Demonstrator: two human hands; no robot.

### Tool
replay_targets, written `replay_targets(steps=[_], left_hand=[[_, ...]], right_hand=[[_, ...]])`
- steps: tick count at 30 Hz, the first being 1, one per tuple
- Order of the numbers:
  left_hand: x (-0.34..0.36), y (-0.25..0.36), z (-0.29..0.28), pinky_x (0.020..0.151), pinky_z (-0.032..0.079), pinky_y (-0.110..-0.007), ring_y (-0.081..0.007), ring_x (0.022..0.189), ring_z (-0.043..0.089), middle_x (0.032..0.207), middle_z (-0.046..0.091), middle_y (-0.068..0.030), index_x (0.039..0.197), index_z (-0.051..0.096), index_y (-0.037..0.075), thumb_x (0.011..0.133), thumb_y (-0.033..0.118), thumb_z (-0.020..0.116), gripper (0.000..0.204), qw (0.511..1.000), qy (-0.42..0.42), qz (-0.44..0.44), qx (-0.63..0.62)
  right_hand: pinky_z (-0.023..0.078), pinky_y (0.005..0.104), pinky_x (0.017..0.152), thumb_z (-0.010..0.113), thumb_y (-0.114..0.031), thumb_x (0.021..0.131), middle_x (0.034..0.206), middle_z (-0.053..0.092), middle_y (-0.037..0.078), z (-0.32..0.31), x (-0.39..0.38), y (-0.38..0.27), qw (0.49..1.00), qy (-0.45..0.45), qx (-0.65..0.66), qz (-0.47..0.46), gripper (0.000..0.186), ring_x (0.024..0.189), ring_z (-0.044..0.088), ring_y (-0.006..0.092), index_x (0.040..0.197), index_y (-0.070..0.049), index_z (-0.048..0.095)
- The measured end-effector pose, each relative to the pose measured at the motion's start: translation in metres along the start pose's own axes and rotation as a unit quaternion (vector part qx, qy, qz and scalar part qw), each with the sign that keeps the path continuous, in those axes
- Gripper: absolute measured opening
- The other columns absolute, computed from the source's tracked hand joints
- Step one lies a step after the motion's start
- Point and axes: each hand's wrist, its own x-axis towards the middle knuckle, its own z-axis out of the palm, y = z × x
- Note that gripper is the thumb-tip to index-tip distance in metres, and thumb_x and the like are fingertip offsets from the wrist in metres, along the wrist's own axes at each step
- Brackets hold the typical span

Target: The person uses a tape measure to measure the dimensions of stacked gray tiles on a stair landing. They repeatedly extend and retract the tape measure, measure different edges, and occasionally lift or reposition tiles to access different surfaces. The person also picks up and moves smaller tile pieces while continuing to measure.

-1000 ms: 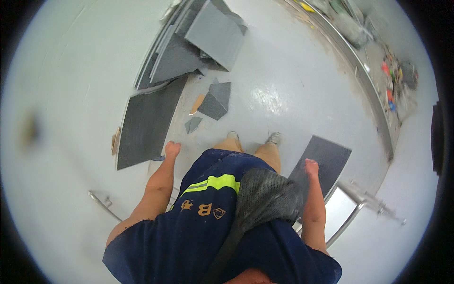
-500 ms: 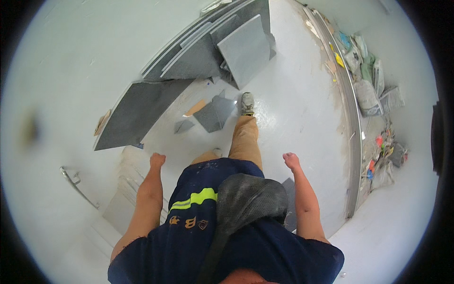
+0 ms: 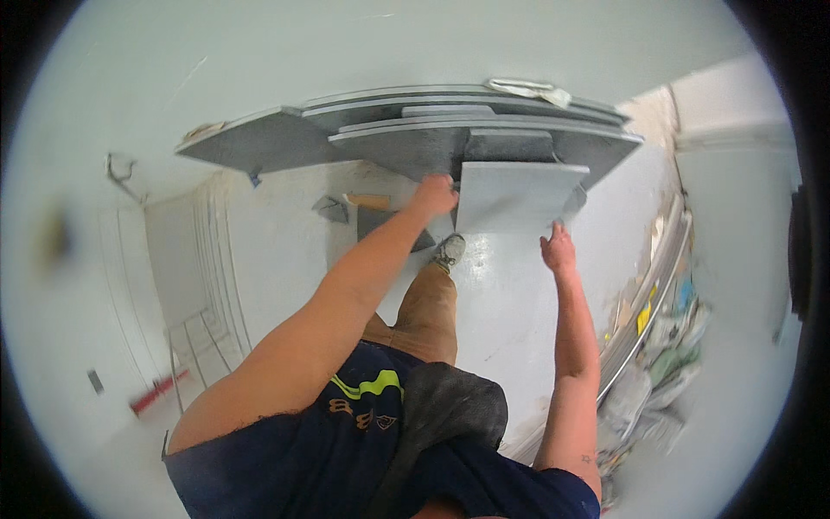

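Observation:
A light grey slab [image 3: 520, 192] leans at the front of a stack of dark grey panels [image 3: 398, 145] against the wall. My left hand [image 3: 438, 194] is closed at the slab's left edge, its fingertips partly hidden. At the lower right corner of the same slab, my right hand [image 3: 558, 248] has its fingers curled against the edge, slightly blurred. Behind the slab a smaller dark piece [image 3: 510, 144] shows. Under my left forearm, a broken dark grey piece [image 3: 380, 227] lies on the floor.
Near the broken piece lie a brown scrap [image 3: 368, 201] and a small grey shard [image 3: 330, 208]. A folded white item [image 3: 529, 91] rests on top of the stack. Long strips [image 3: 644, 285] and filled bags [image 3: 629, 400] line the right side. My shoe [image 3: 450, 249] stands just before the slab.
Both my hands have gone from beside my body forward to the light grey slab. The view has turned so the stack now sits straight ahead.

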Motion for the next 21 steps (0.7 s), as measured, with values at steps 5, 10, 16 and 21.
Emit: replay_targets(steps=[5,10,16,21], left_hand=[[-0.050,-0.049,0.057,0.096,0.042,-0.044,-0.0369,0.112,0.053,0.118,0.057,-0.0237,0.116,0.058,0.001,0.082,0.030,0.059,0.045,0.999,0.018,-0.037,0.010],[-0.170,-0.162,0.088,0.087,0.047,-0.045,-0.0392,0.099,0.058,0.104,0.063,-0.0195,0.099,0.065,0.002,0.081,0.034,0.055,0.038,0.964,-0.026,-0.262,0.028],[-0.302,-0.225,0.065,0.090,0.047,-0.042,-0.0349,0.103,0.059,0.107,0.063,-0.0193,0.103,0.065,0.000,0.079,0.029,0.057,0.039,0.867,-0.034,-0.495,0.034],[-0.315,-0.219,0.057,0.091,0.046,-0.044,-0.0363,0.104,0.057,0.104,0.063,-0.0193,0.102,0.064,0.000,0.080,0.031,0.058,0.039,0.915,-0.026,-0.402,0.033]], right_hand=[[0.031,0.0417,0.107,0.067,-0.027,0.080,0.140,0.037,0.017,-0.039,0.100,-0.022,0.975,0.009,-0.180,-0.133,0.077,0.130,0.036,0.0314,0.140,-0.001,0.027],[0.024,0.0421,0.111,0.070,-0.031,0.078,0.145,0.032,0.015,-0.024,0.173,-0.054,0.945,-0.056,-0.249,-0.205,0.083,0.136,0.027,0.0283,0.141,-0.003,0.025],[0.036,0.0448,0.103,0.066,-0.027,0.079,0.118,0.059,0.014,0.000,0.206,-0.056,0.931,-0.199,-0.270,-0.145,0.058,0.116,0.053,0.0308,0.127,-0.004,0.043],[0.049,0.0407,0.088,0.058,-0.018,0.081,0.106,0.065,0.014,0.010,0.206,-0.057,0.903,-0.194,-0.325,-0.202,0.025,0.101,0.062,0.0288,0.102,-0.007,0.064]])
